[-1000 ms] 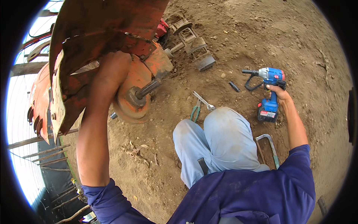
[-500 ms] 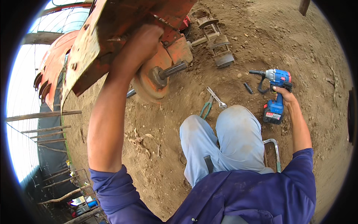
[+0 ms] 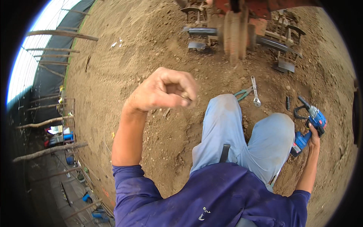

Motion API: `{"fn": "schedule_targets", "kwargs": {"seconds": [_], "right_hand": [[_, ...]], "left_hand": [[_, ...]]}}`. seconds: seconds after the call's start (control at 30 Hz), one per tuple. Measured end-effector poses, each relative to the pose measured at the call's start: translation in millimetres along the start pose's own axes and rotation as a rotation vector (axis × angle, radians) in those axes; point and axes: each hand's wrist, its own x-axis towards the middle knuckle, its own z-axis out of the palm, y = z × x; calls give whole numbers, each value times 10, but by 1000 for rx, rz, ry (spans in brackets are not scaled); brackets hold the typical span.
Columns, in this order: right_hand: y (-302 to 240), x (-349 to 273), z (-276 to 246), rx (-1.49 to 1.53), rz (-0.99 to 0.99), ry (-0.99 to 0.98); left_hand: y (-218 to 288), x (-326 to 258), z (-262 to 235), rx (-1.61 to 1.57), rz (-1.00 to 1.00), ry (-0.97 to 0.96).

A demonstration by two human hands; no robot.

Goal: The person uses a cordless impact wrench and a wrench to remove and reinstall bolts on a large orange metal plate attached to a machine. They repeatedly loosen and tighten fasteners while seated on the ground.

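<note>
On my feed, the right hand (image 3: 314,137) grips the blue impact wrench (image 3: 317,116) beside the right knee (image 3: 274,125); the left hand (image 3: 160,90) pinches a small blurred piece (image 3: 185,95), which a slackened pinch could lose in the soil (image 3: 98,109).

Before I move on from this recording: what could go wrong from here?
The left hand seems to pinch something small, though blur hides what; it could drop and get lost in the loose dirt.

The right hand grips a blue power tool, so an accidental trigger press is possible.

The pliers and wrench lie near the knees and might get knelt on.
</note>
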Motion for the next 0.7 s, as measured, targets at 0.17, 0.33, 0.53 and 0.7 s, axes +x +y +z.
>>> {"fn": "schedule_targets", "kwargs": {"seconds": [0.17,0.33,0.53,0.7], "right_hand": [[51,145,110,-110,33,87],[-15,222,306,-151,44,38],[-150,223,559,-236,-95,26],[-355,77,703,-316,-51,-17]], "left_hand": [[-1734,-1332,-1151,-252,-320,738],[-3398,-2285,-1553,-404,-575,1151],[-4247,-2436,-1504,-274,-722,1279],[-4545,-2417,-1574,-140,-797,1217]]}}
